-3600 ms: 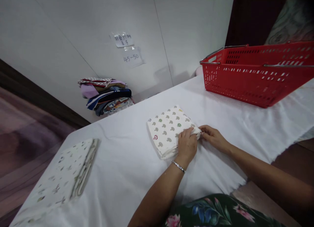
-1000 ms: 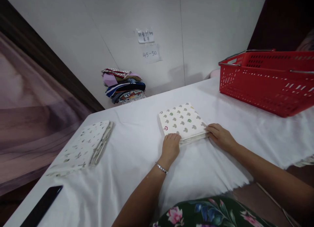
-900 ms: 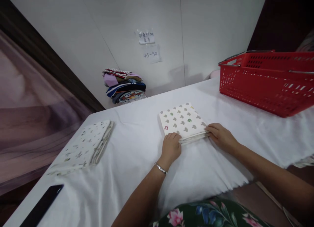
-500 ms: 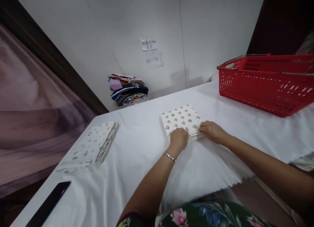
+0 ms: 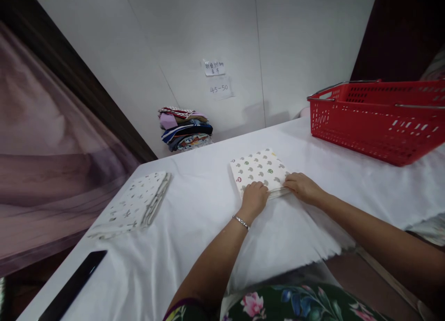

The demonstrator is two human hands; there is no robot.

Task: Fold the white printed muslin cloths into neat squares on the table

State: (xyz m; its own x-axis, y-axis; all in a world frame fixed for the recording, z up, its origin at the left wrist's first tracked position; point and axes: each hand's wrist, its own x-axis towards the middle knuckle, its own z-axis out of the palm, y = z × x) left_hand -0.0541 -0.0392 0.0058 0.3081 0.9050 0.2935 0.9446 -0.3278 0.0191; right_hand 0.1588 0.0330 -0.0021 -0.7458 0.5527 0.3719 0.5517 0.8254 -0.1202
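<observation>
A folded white cloth printed with grey, green and red mushrooms (image 5: 259, 169) lies in the middle of the white-covered table (image 5: 208, 247). My left hand (image 5: 255, 199) rests on its near left corner with the fingers curled over the edge. At the near right corner my right hand (image 5: 301, 187) pinches the stacked edges of the cloth. A silver bracelet sits on my left wrist.
A second folded printed cloth (image 5: 137, 204) lies at the table's left. A red plastic basket (image 5: 378, 118) stands at the back right. A pile of folded clothes (image 5: 184, 129) leans against the wall under two paper notes. A dark phone (image 5: 74, 284) lies near the front left edge.
Both hands have stayed on the near edge of the mushroom cloth, shifting slightly along it. The view has drifted a little to the left.
</observation>
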